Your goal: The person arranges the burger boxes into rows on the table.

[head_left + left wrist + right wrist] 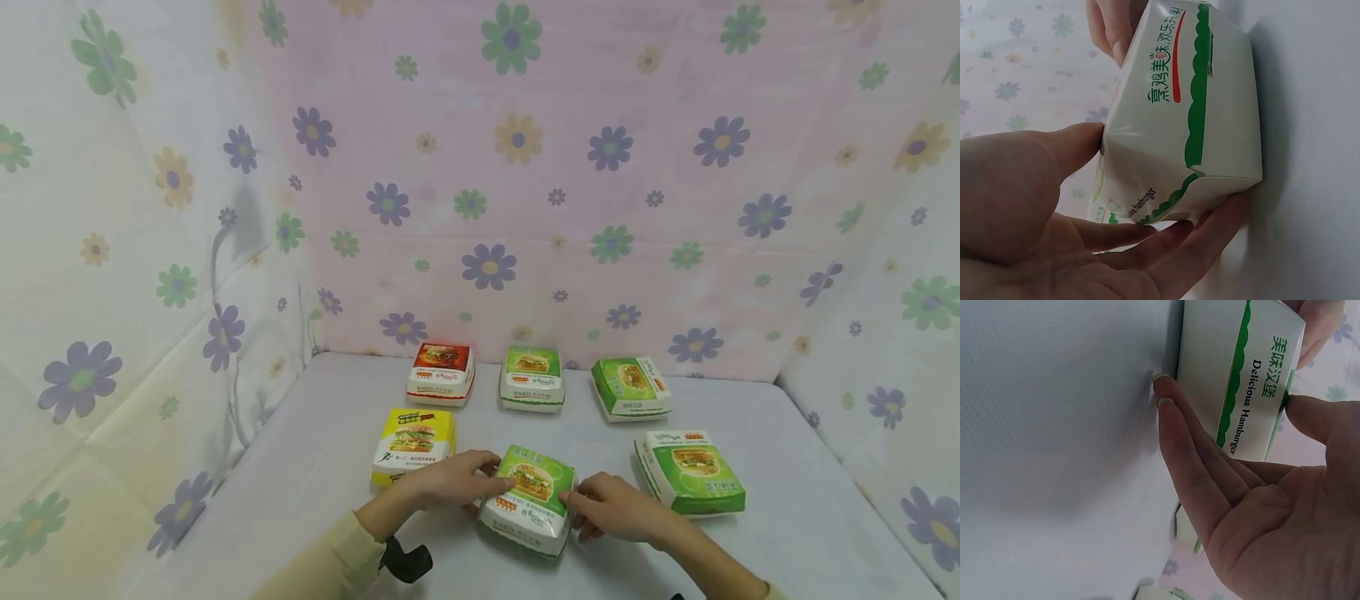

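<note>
A green-and-white hamburger box [529,500] with a burger picture on its lid sits at the front middle of the table. My left hand [459,480] holds its left side, the thumb on the lid and the fingers along the side wall, as the left wrist view also shows. On the opposite side my right hand [617,510] grips it, with the thumb at the lid's edge and the other fingers beside the wall near the table. Printed text and a green scalloped border show on the box side [1254,381] in the right wrist view.
Behind stand a red-and-white box [441,373], a green-and-white box [532,379] and a tilted-angle green box [632,389]. A yellow box [414,443] is near my left hand, another green box [692,472] right of my right hand. Flowered cloth [517,200] surrounds the white table [300,467].
</note>
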Demonstrator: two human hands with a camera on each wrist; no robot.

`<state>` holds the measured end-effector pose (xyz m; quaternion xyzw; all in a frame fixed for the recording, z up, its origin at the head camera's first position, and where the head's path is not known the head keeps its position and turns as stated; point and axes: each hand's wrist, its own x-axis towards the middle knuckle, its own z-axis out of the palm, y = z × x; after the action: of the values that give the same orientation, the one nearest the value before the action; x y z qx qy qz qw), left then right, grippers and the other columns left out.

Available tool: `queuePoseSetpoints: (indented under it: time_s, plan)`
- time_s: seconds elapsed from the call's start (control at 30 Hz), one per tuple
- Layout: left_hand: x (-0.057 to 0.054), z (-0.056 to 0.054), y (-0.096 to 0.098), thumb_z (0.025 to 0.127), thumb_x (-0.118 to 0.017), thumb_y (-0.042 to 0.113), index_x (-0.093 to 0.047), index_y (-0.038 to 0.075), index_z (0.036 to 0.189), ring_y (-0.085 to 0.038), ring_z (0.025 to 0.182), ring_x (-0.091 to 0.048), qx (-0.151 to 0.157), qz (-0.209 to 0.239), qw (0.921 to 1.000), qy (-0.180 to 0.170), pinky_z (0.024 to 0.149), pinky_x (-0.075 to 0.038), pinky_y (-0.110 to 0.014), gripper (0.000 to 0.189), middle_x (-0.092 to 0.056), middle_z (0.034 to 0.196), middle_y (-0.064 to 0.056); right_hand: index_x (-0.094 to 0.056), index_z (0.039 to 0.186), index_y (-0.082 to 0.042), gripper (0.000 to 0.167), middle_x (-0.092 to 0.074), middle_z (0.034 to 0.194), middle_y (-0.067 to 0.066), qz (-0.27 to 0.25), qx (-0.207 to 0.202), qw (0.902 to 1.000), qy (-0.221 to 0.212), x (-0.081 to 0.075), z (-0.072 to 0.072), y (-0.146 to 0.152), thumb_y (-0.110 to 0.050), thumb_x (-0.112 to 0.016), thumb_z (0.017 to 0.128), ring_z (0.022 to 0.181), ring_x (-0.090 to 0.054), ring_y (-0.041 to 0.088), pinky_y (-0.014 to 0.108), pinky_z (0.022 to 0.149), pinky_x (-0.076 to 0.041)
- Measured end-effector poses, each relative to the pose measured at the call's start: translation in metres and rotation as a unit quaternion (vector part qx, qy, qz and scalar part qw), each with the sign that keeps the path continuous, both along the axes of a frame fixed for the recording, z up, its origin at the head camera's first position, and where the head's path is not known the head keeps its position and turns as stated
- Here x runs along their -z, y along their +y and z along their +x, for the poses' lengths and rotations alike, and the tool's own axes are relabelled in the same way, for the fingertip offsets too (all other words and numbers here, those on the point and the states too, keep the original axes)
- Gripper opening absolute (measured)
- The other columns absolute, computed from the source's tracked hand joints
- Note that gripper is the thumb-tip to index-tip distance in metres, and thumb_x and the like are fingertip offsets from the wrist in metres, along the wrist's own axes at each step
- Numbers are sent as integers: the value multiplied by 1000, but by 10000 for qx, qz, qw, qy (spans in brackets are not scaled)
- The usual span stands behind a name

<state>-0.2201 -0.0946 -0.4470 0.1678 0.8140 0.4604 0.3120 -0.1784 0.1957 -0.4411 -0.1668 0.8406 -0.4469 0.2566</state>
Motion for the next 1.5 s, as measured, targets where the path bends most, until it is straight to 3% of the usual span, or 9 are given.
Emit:
queuePoseSetpoints:
  time_s: [0.4, 0.77, 0.97, 1.5]
  plan:
    - [0, 5, 1, 101, -65, 39, -53, -1, 141, -22, 104, -58, -139, 187, 9997, -86, 81, -58, -41, 57, -56, 129, -10, -64, 100, 1, 38, -69, 85, 11, -239, 2, 9996, -174, 5, -3, -2, -31, -48, 109, 82, -69, 26, 44, 73, -61]
    - [-4, 5, 6, 101, -65, 39, -50, -2, 144, -23, 104, -58, -358, 296, 9989, 80, 81, -60, -41, 60, -56, 128, -12, -64, 109, 4, 39, -71, 85, 8, -183, 62, 9998, 80, 1, -12, -1, -31, -47, 109, 82, -71, 27, 44, 73, -61]
    - [-8, 2, 9, 101, -64, 42, -48, -2, 146, -22, 104, -59, -463, 128, 9983, 320, 81, -60, -41, 65, -56, 131, -12, -64, 112, 6, 41, -70, 86, 7, -85, 153, 9994, 292, -5, -19, -1, -33, -49, 109, 82, -70, 25, 44, 73, -61]
    - [-6, -11, 14, 100, -63, 47, -45, 1, 150, -21, 106, -58, -780, 76, 9964, 316, 86, -59, -40, 70, -54, 136, -11, -62, 120, 8, 42, -70, 88, 7, -105, 306, 9982, 510, -10, -35, -1, -31, -49, 109, 83, -68, 22, 43, 76, -61]
